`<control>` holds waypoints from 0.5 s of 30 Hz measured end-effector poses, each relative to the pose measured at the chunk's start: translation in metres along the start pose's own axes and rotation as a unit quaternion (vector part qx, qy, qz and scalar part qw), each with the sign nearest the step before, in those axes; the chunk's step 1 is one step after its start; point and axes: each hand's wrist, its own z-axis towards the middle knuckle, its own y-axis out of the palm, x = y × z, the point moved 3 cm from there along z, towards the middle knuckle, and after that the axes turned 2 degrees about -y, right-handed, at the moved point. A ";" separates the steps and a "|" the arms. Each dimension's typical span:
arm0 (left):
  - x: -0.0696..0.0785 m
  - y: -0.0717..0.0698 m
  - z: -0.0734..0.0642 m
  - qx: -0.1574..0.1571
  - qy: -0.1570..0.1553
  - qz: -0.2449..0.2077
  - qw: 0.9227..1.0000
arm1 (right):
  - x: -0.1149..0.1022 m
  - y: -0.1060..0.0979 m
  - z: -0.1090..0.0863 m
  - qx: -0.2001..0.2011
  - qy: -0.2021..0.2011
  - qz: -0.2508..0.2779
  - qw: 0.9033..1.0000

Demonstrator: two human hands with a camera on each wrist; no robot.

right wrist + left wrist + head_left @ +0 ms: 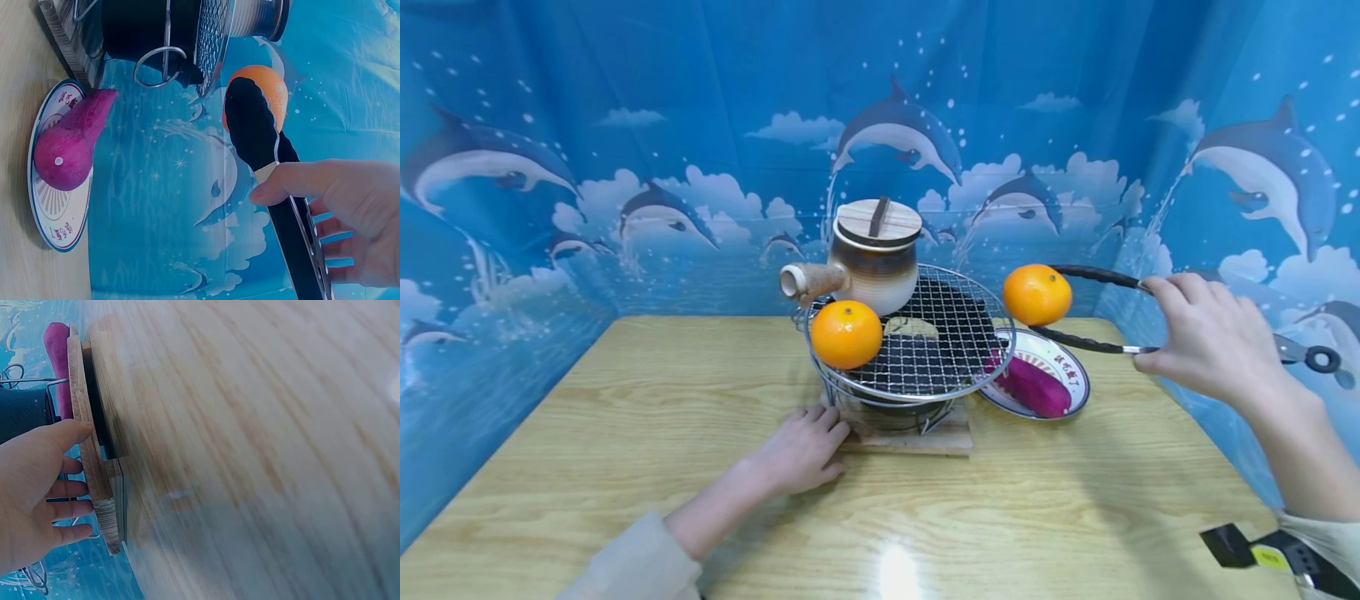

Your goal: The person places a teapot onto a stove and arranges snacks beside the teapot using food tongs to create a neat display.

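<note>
My right hand (1217, 337) grips a pair of black-and-silver tongs (297, 244), thumb on one arm and fingers on the other. Between the tong tips an orange (1037, 295) is held in the air, just right of the round wire grill (958, 333). A second orange (846, 335) sits on the grill's front left. Low on the table, my left hand (805, 450) rests at the left end of the wooden board (917, 439) under the stove. Its thumb and fairly straight fingers touch the board (94, 456) in the left wrist view.
On the grill's back left stands a brown-and-white clay pot (880, 271) with a wooden lid and side handle. A plate (1078, 371) bearing a purple sweet potato (1036, 387) is at the stove's right. Blue dolphin curtains (715, 83) surround the table (647, 400).
</note>
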 end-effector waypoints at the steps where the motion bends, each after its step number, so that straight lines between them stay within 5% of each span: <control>1: 0.000 0.000 0.000 -0.001 -0.001 -0.001 1.000 | -0.001 -0.001 0.000 0.000 0.000 0.001 1.000; 15: 0.001 0.000 0.000 -0.010 -0.003 0.000 1.000 | -0.018 -0.010 0.000 -0.007 -0.012 0.025 1.000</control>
